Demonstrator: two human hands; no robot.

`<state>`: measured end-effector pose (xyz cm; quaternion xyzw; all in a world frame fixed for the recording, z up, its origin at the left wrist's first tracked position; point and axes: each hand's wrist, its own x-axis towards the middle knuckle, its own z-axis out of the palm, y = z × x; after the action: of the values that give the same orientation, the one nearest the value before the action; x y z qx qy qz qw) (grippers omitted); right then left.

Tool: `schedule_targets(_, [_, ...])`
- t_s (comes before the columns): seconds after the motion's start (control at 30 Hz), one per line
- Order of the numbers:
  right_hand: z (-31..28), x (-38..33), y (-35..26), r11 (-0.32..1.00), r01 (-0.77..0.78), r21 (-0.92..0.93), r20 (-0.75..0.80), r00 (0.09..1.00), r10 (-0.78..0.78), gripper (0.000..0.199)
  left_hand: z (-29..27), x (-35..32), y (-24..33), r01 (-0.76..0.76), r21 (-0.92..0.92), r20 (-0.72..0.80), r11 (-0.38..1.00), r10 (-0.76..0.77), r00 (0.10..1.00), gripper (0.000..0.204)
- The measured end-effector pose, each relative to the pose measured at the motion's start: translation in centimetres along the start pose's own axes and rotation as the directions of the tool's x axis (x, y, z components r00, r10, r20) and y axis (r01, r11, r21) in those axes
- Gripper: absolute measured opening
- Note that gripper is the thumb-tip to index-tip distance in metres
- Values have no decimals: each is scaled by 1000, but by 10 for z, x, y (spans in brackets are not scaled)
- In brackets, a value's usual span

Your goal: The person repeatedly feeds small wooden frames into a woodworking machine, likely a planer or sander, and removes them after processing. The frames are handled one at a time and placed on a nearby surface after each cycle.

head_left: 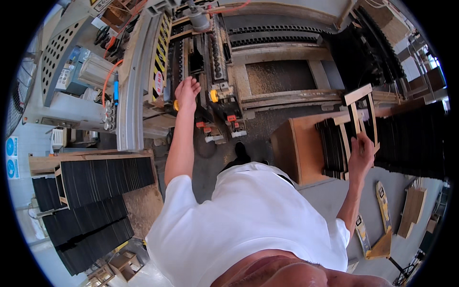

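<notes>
My right hand [362, 150] is closed on a light wooden frame [357, 94] with an open middle. It holds the frame tilted up beside a stack of dark-edged frames [331, 146] on a brown wooden stand [306, 155]. My left hand [187, 93] reaches over the near end of a machine [219, 62] with chain rails. Its fingers are loosely bent and slightly apart, with nothing visible in them. Next to that wrist is a yellow knob [176, 104], and a second yellow knob [213, 95] sits to its right.
Long rows of dark frames [411, 138] extend to the far right. More dark stacks [105, 179] lie on a pallet at the left. A yellow pallet jack [382, 246] stands at lower right. Red clamps [232, 118] jut from the machine's near end. A metal rail [130, 105] borders its left side.
</notes>
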<state>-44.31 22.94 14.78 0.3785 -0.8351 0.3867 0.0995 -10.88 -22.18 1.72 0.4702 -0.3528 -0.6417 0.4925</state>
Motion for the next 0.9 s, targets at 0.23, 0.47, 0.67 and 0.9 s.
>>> schedule_targets(0.23, [37,10,-70,994,18,109,67,997,-26,17,41,173,13,104,-97,-91,990,-113,989,39])
schedule_targets(0.47, [77,11,-107,993,-98,64,209,974,83,23,75,276,17,180,-217,-133,960,-211,968,65])
schedule_targets(0.67, [105,26,-134,997,-70,26,248,967,62,23,81,313,13,94,-339,-187,936,-165,968,58])
schedule_targets(0.9, [164,85,-157,970,181,165,338,913,-228,20,59,279,-4,73,-427,-201,901,-173,964,62])
